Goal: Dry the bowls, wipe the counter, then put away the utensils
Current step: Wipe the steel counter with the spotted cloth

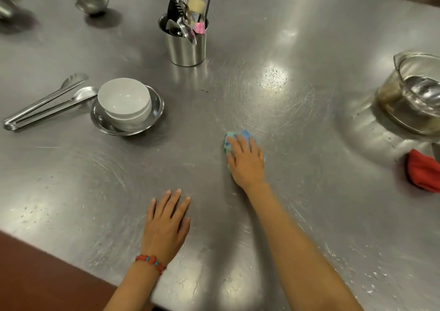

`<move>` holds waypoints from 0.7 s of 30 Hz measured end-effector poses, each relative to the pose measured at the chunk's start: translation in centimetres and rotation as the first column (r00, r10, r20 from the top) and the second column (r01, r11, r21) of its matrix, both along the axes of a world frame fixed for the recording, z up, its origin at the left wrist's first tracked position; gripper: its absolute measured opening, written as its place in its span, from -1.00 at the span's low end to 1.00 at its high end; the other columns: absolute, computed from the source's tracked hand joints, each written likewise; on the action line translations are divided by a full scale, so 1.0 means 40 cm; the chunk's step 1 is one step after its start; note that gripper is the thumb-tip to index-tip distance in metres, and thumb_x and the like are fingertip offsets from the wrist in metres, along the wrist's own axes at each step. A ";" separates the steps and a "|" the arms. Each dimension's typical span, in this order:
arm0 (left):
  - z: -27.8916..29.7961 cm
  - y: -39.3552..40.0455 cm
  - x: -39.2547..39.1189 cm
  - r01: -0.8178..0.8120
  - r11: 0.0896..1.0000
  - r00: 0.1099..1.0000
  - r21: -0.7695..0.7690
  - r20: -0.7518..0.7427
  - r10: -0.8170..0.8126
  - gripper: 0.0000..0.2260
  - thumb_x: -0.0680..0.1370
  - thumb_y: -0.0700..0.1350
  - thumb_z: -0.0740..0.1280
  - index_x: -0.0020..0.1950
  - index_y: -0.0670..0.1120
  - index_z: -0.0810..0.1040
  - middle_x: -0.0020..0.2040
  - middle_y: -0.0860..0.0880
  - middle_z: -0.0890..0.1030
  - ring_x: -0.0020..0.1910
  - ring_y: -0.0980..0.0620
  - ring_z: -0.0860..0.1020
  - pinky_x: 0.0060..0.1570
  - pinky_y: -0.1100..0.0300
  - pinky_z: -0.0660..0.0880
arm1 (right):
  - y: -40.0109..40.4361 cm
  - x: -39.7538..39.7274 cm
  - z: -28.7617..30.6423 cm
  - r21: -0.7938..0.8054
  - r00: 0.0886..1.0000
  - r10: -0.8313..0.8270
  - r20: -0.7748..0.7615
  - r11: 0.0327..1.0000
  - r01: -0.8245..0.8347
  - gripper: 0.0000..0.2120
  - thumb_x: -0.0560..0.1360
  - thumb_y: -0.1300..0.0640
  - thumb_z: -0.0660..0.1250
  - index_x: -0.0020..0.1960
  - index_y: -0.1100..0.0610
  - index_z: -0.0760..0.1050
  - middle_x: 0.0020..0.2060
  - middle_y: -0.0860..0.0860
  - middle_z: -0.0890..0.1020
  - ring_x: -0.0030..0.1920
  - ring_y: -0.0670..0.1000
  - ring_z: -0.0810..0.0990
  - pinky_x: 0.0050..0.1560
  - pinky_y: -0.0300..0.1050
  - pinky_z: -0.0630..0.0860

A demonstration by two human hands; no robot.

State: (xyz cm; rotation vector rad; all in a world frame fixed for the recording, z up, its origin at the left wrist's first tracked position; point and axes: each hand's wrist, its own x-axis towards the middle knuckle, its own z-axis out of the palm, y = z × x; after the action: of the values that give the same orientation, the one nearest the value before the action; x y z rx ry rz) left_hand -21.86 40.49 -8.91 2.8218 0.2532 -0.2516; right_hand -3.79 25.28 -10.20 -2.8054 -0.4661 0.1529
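You are on the wiping step: right hand (246,159) fingers pressing the blue cloth (232,141) flat on the desk (309,48), left hand (166,222) splayed empty; next, sweep toward the speckled near edge.

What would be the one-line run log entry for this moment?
step: wiping counter | right hand: pressing blue cloth | left hand: flat on counter | white bowls: stacked in metal dish | tongs: still out

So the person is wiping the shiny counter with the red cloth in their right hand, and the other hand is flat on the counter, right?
Not quite. The head view shows the right hand wiping the counter with a blue-green cloth, not the red one. The red cloth lies untouched at the right edge. The left hand is flat on the counter, as you said.
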 end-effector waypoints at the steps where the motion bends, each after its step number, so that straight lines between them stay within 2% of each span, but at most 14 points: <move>1: 0.005 -0.002 0.000 0.001 1.000 1.000 -0.001 0.005 -0.001 -0.41 0.60 0.10 -0.18 0.14 -0.14 0.59 0.18 -0.19 0.59 0.17 -0.23 0.54 0.13 -0.25 0.41 | -0.005 -0.042 -0.002 0.005 0.997 0.071 0.016 0.997 -0.071 -0.58 0.58 -0.01 0.08 0.43 -0.04 0.22 0.45 -0.01 0.27 0.46 0.16 0.16 0.37 0.10 0.16; 4: 0.015 -0.018 0.012 0.006 1.000 0.998 -0.003 0.060 -0.006 -0.54 0.56 0.02 -0.01 0.12 -0.17 0.59 0.16 -0.22 0.59 0.14 -0.26 0.55 0.10 -0.29 0.41 | -0.036 -0.167 -0.001 0.038 0.982 0.165 0.089 0.985 -0.168 -0.62 0.50 0.03 0.21 0.31 -0.02 0.42 0.32 0.00 0.49 0.34 0.16 0.41 0.26 0.08 0.39; 7: 0.025 -0.050 0.038 0.063 0.998 0.992 -0.008 0.114 -0.061 -0.58 0.50 -0.02 0.06 0.11 -0.19 0.60 0.14 -0.24 0.60 0.13 -0.28 0.55 0.07 -0.32 0.41 | -0.084 -0.226 -0.004 0.028 0.982 0.136 0.129 0.990 -0.141 -0.64 0.46 0.01 0.24 0.26 -0.04 0.48 0.26 -0.02 0.54 0.27 0.12 0.50 0.18 0.03 0.47; 9: 0.033 -0.085 0.059 0.126 0.992 0.984 -0.012 0.128 -0.123 -0.59 0.45 -0.05 0.09 0.09 -0.19 0.61 0.13 -0.24 0.61 0.12 -0.29 0.55 0.06 -0.34 0.41 | -0.132 -0.226 -0.010 0.059 0.993 0.035 0.112 0.997 -0.041 -0.61 0.47 0.03 0.28 0.30 -0.04 0.43 0.31 -0.01 0.49 0.32 0.12 0.45 0.20 0.04 0.44; 12: 0.040 -0.143 0.085 0.213 0.976 0.972 -0.034 0.107 -0.208 -0.60 0.44 -0.05 0.10 0.08 -0.18 0.62 0.13 -0.23 0.61 0.11 -0.29 0.56 0.02 -0.35 0.42 | -0.230 -0.231 -0.010 0.098 0.984 -0.173 0.053 0.981 0.167 -0.60 0.53 0.03 0.21 0.36 -0.03 0.35 0.38 0.01 0.40 0.39 0.14 0.33 0.25 0.06 0.34; 17: 0.026 -0.216 0.095 0.352 0.936 0.935 -0.023 0.057 -0.351 -0.59 0.45 -0.03 0.09 0.08 -0.18 0.62 0.13 -0.23 0.61 0.11 -0.28 0.56 0.01 -0.33 0.44 | -0.397 -0.272 -0.007 0.056 0.906 -0.423 0.025 0.905 0.421 -0.59 0.57 0.03 0.14 0.42 -0.03 0.26 0.43 -0.01 0.30 0.46 0.10 0.16 0.37 0.07 0.19; 21: 0.012 -0.227 0.087 0.368 0.930 0.927 -0.016 0.080 -0.366 -0.57 0.46 -0.03 0.07 0.11 -0.20 0.60 0.16 -0.25 0.59 0.14 -0.30 0.54 0.07 -0.36 0.39 | -0.358 -0.319 -0.001 0.068 0.831 -0.556 -0.002 0.829 0.554 -0.58 0.58 0.04 0.12 0.43 -0.03 0.23 0.45 -0.01 0.27 0.49 0.14 0.10 0.40 0.10 0.14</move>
State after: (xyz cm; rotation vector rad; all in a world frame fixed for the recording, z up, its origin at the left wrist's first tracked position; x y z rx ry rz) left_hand -18.37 31.42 -8.44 2.8212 -0.2991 -0.2241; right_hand -16.56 10.96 -10.26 -2.7454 0.3517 -0.0166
